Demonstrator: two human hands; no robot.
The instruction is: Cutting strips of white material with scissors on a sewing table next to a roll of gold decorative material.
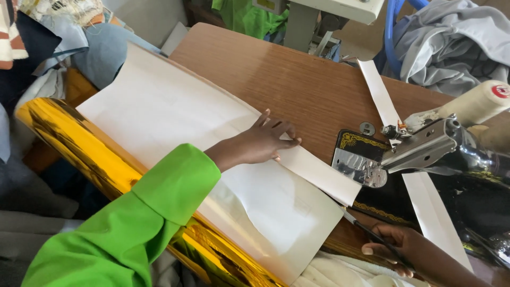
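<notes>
The left hand, reaching out of a bright green sleeve, lies flat with fingers spread on a large white sheet of stiff paper-like material, pressing it to the brown wooden tabletop. The sheet's shiny gold underside curls up at its near edge. The right hand, near the sheet's lower right corner, grips dark-handled scissors just beside the black sewing machine, where a narrow white strip runs under the foot.
</notes>
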